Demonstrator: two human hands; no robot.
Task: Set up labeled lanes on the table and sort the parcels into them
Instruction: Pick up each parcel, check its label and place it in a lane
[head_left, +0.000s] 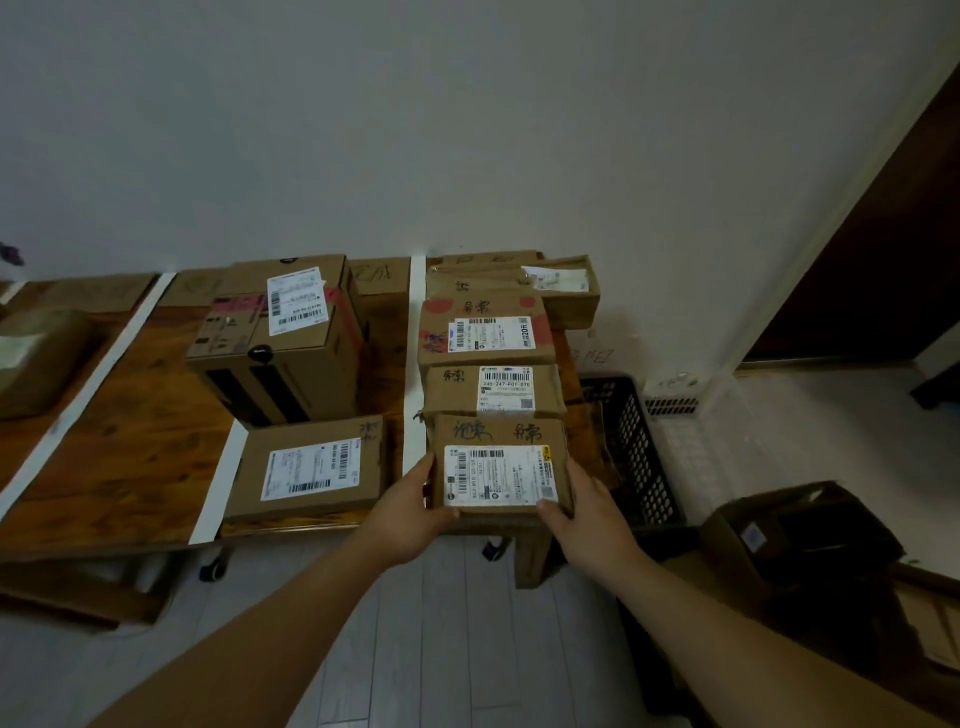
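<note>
Cardboard of the small parcel fills the space between both hands, at the front end of the rightmost lane on the wooden table. The left hand grips its left side and the right hand grips its right side, each with the thumb on the near top corner, so neither hand is nearer than the other and the parcel lies straight ahead of the person. Its sides run parallel to the white tape strip that borders this lane on the left, and its label faces up. The far edge is just beside the second parcel of the row, maybe touching, and behind that one more labelled parcel continues the same line toward the wall. The near edge seems to reach a little over the table front; I cannot tell if the parcel already rests or is held slightly up. In my judgement the coming move is only a short push forward and a release, keeping clear of the black crate at the right
</note>
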